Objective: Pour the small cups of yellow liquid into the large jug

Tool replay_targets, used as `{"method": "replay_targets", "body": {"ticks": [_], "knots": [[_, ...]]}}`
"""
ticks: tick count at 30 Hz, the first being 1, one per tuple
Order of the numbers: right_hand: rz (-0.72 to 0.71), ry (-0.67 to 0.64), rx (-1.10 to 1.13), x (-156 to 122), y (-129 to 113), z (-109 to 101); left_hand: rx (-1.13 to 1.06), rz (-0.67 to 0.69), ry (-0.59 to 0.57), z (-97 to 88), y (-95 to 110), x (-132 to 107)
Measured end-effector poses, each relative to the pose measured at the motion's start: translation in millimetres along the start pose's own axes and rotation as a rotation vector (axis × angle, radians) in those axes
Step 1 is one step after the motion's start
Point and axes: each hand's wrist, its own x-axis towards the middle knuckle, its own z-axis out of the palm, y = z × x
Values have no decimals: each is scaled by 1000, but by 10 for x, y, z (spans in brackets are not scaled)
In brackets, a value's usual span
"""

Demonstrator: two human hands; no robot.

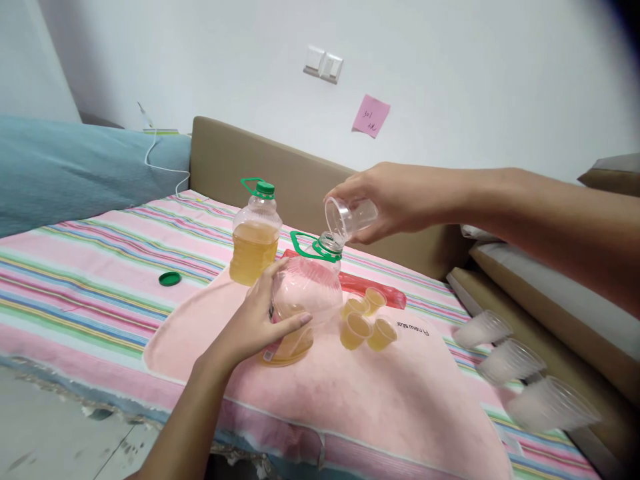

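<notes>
My left hand is wrapped round the side of a clear plastic bottle with a green ring handle and an uncapped mouth. Yellowish liquid lies low in this bottle. Over its mouth, my right hand grips a clear plastic cup, tipped on its side with the rim at the opening. I cannot make out liquid in that cup. Just right of the bottle, several small cups of yellow liquid stand close together on a pink mat.
A second bottle, capped green and partly full of yellow liquid, stands behind to the left. A green cap lies on the striped cloth. Stacked clear cups sit at right by cushions. Red plastic packaging lies behind the filled cups.
</notes>
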Motion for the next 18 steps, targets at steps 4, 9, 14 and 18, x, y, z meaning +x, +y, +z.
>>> {"method": "replay_targets", "body": {"ticks": [4, 9, 14, 18], "knots": [[48, -18, -8, 82, -112, -39, 4, 6, 1, -2, -4, 4], [87, -101, -189, 178, -242, -75, 3, -2, 2, -3, 0, 9], [81, -14, -27, 262, -220, -72, 3, 3, 4, 7, -4, 13], [202, -7, 12, 320, -350, -81, 12, 5, 3, 9, -4, 15]]}}
